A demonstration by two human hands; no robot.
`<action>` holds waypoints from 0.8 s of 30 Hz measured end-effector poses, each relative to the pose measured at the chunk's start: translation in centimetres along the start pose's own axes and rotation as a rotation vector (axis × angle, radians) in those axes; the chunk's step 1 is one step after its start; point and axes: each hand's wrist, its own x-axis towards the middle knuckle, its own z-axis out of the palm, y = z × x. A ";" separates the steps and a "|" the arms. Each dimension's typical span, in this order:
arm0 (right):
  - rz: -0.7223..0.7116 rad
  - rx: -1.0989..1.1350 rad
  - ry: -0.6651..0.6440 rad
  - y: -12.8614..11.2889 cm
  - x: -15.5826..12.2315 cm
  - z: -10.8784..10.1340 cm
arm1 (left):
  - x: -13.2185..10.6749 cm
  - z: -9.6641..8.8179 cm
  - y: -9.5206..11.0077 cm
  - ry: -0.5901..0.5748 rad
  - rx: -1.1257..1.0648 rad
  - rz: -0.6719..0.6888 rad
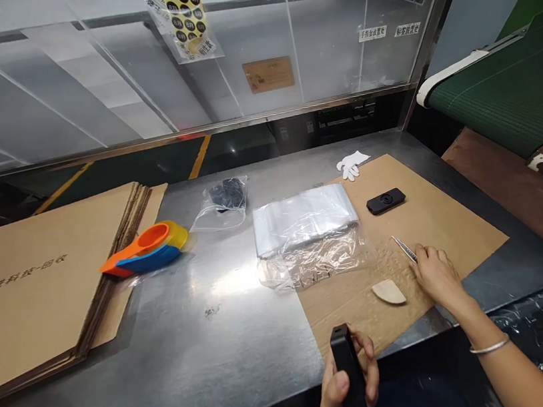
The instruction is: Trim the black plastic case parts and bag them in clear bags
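Observation:
My left hand (pixel 348 381) is closed round a flat black device (pixel 347 361) held upright at the near edge of the steel table (pixel 209 333). My right hand (pixel 436 275) rests on a brown cardboard sheet (pixel 455 218) and pinches metal tweezers (pixel 404 248) that point away from me. A small beige wedge-shaped piece (pixel 389 292) lies on the cardboard just left of that hand. Another black device (pixel 386 201) lies flat farther back on the sheet.
A stack of clear plastic bags (pixel 304 220) and crumpled film (pixel 317 261) lie mid-table. A bag of black parts (pixel 225 196), an orange and blue tape dispenser (pixel 149 249), flattened cartons (pixel 36 290) and a white glove (pixel 353 164) are around. A green conveyor (pixel 513 89) runs at right.

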 end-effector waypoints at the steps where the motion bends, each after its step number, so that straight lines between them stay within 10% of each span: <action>1: 0.015 -0.014 -0.007 0.3 0.3 0.3 | 0.0 0.0 -0.1 0.022 0.006 0.018; 9: 0.078 0.134 -0.094 0.3 0.5 -0.1 | -0.2 0.4 -0.1 0.051 -0.100 0.079; 18: -0.342 0.740 -0.297 -8.1 -7.8 -8.0 | -0.9 0.8 -0.3 0.220 0.027 0.113; 24: -0.486 0.728 -0.154 -10.3 -9.3 -8.7 | -1.2 1.2 -0.2 0.249 0.102 0.158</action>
